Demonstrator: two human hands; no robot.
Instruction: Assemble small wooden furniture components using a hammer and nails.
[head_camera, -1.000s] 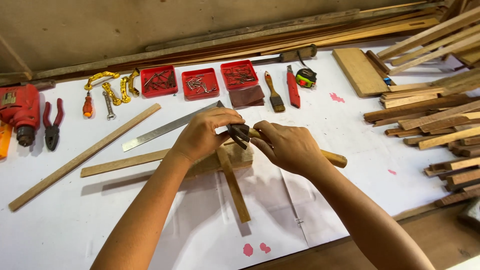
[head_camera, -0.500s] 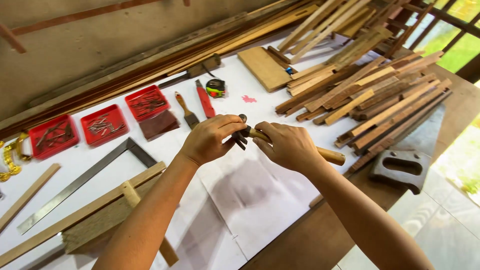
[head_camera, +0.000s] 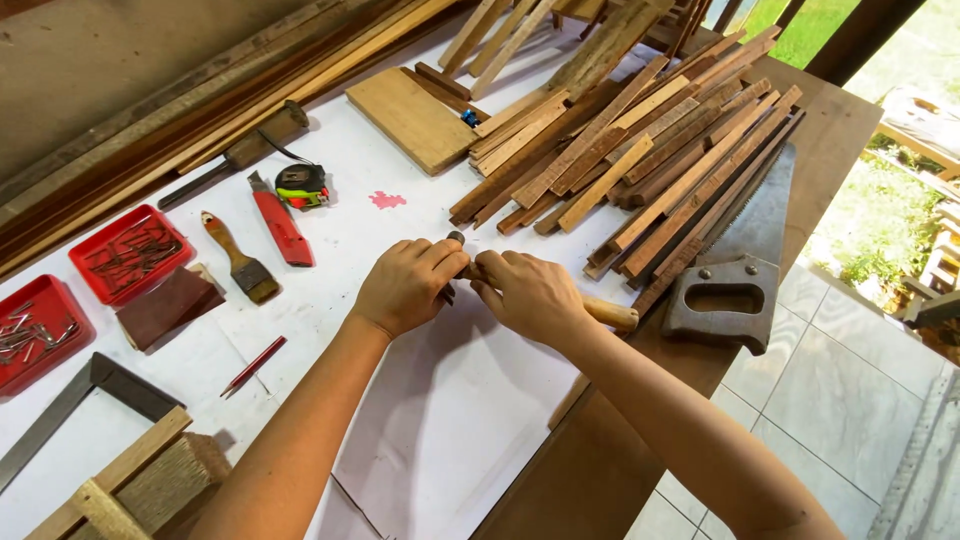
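Centre of the frame: my left hand (head_camera: 408, 285) and right hand (head_camera: 528, 293) meet over the white sheet (head_camera: 440, 420) that covers the table. Both are curled shut around one hammer (head_camera: 610, 314); its pale wooden handle sticks out to the right of my right fist, and a bit of the dark head shows above my left knuckles. My fingers hide the rest, so I cannot tell how the head is gripped.

Upper right: a heap of wooden slats (head_camera: 640, 150), with a hand saw (head_camera: 735, 280) lying along its lower edge, just right of the hammer handle.

Left of centre: a paintbrush (head_camera: 240, 262), a red utility knife (head_camera: 281, 227) and a tape measure (head_camera: 301, 184).

Far left: two red trays (head_camera: 128, 252) of nails.
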